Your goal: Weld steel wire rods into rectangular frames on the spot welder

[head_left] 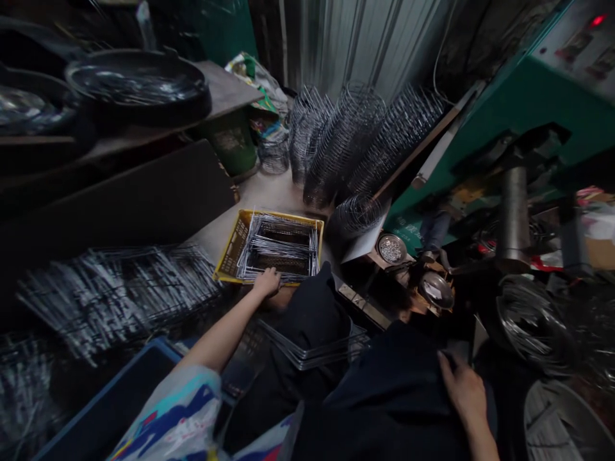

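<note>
My left hand reaches to the near side of a yellow plastic crate. Its fingers are curled around the near ends of rectangular metal wire frames stacked inside; how many it grips I cannot tell. A few bent wire frames lie across my dark-clothed legs. On my right thigh rests my right hand, its fingers apart and holding nothing.
Piles of wire frames lie at the left, above a blue crate. Tall stacks of round wire rings stand behind the yellow crate. A green machine and a bowl of small metal parts are at the right.
</note>
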Demonstrator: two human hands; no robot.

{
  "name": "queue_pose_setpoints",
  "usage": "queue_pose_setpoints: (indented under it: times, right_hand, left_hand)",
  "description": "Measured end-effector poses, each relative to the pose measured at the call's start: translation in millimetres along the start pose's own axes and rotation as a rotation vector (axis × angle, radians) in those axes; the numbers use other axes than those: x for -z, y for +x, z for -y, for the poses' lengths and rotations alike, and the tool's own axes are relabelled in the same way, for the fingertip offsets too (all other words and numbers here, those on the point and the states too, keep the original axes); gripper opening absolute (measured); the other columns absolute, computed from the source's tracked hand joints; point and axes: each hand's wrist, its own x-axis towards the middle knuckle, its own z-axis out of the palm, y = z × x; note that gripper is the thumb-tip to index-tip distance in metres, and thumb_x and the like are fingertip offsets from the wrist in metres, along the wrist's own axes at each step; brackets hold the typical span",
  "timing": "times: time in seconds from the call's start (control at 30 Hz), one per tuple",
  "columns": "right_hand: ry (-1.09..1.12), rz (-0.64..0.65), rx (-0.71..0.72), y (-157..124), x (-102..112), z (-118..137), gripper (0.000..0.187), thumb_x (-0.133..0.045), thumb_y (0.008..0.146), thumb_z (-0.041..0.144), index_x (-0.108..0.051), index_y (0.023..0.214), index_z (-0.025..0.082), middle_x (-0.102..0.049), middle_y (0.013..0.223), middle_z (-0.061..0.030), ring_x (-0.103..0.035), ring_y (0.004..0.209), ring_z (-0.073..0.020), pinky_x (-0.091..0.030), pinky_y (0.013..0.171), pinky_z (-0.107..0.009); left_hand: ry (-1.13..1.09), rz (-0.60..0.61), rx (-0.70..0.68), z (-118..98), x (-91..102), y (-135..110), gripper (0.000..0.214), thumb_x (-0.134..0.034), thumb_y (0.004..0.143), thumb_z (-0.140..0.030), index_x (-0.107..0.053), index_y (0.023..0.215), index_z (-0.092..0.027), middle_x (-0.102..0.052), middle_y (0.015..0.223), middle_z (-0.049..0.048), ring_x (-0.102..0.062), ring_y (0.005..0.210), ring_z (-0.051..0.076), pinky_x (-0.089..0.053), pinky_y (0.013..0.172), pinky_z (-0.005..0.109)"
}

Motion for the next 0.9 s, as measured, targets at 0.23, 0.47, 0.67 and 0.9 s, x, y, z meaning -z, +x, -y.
queue_pose_setpoints:
  times: [0.23,0.47,0.67,0.9]
  right_hand:
    - [-0.06,-0.009,0.074,3,-1,22,0.048,-0.038,0.092,0.059,-0.069,0.107,0.026,-0.075,0.086,-0.0095,-0.071,0.078,-0.0288,-0.048,0.064,-0.033]
    - [0.15,-0.119,0.116,-10,6,14,0.053,-0.04,0.089,0.061,-0.072,0.098,0.02,-0.073,0.08,-0.0093,-0.068,0.069,-0.0245,-0.048,0.065,-0.031]
    - [0.401,-0.222,0.023,-14,14,-1,0.053,-0.049,0.086,0.063,-0.071,0.093,0.015,-0.071,0.078,-0.0075,-0.064,0.071,-0.0214,-0.046,0.066,-0.027]
    - [0.551,-0.195,0.061,-6,11,1,0.049,-0.054,0.086,0.061,-0.07,0.089,0.015,-0.064,0.067,-0.002,-0.055,0.061,-0.0162,-0.043,0.061,-0.025]
  left_hand:
    - [-0.037,-0.117,-0.022,8,11.7,-26,0.028,-0.062,0.094,-0.031,-0.063,0.116,-0.014,-0.062,0.121,0.0103,-0.061,0.11,0.025,-0.052,0.093,0.047]
    - [-0.171,-0.25,-0.078,-2,48.7,-49,0.018,-0.057,0.094,-0.027,-0.064,0.102,-0.013,-0.066,0.101,0.0087,-0.063,0.092,0.021,-0.052,0.082,0.038]
    - [-0.403,-0.315,-0.316,-46,72.6,-148,0.027,-0.047,0.096,-0.041,-0.061,0.087,-0.02,-0.064,0.084,0.0048,-0.06,0.078,0.02,-0.046,0.076,0.029]
    - [-0.324,-0.262,-0.665,-104,71.7,-223,0.033,-0.045,0.095,-0.035,-0.056,0.067,-0.02,-0.055,0.074,0.0057,-0.053,0.074,0.021,-0.043,0.071,0.032]
